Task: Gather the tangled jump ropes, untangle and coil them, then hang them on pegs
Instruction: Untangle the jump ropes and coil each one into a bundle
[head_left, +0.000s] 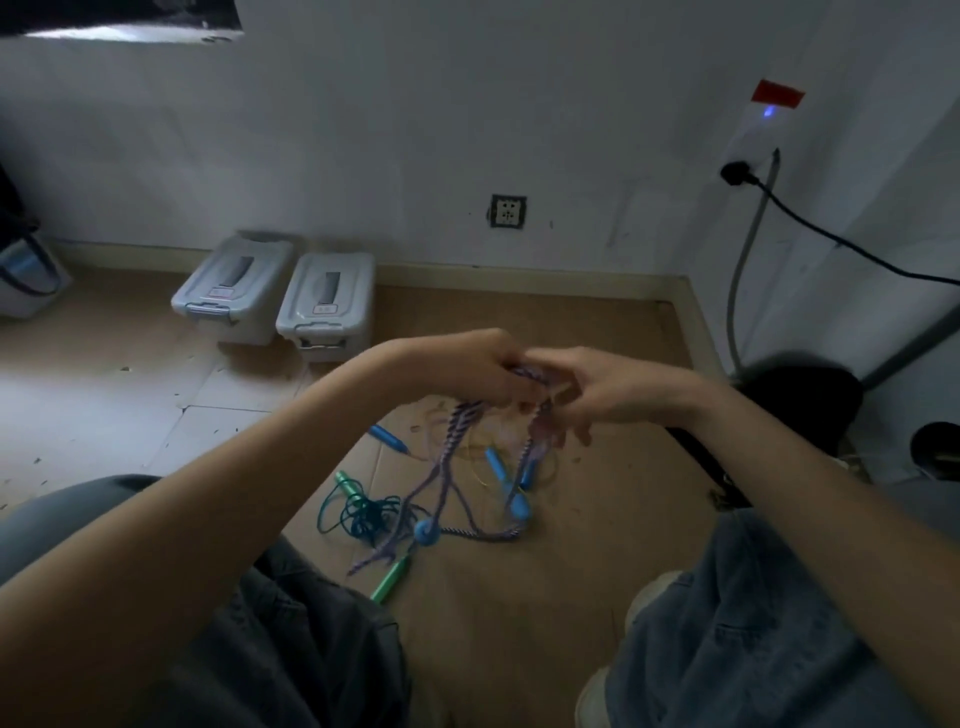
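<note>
A purple braided jump rope (457, 441) hangs in several strands from both hands down to the cardboard floor. My left hand (470, 371) grips the bundle at its top. My right hand (597, 395) pinches the same rope just beside it, fingers curled round a strand. The rope's blue handles (517, 501) lie or dangle below, one round blue end (427, 532) near my knee. A teal rope (363, 512) lies in a tangled heap on the floor with green handles (390, 581). Another blue handle (388, 439) with a thin yellowish cord (480, 467) lies further back.
Two grey lidded storage boxes (280, 296) stand against the white wall. A wall socket (509, 210) is above the skirting. A black cable (831, 239) and a grey pipe run down at the right. A dark bag (800, 400) sits at the right. My knees frame the floor.
</note>
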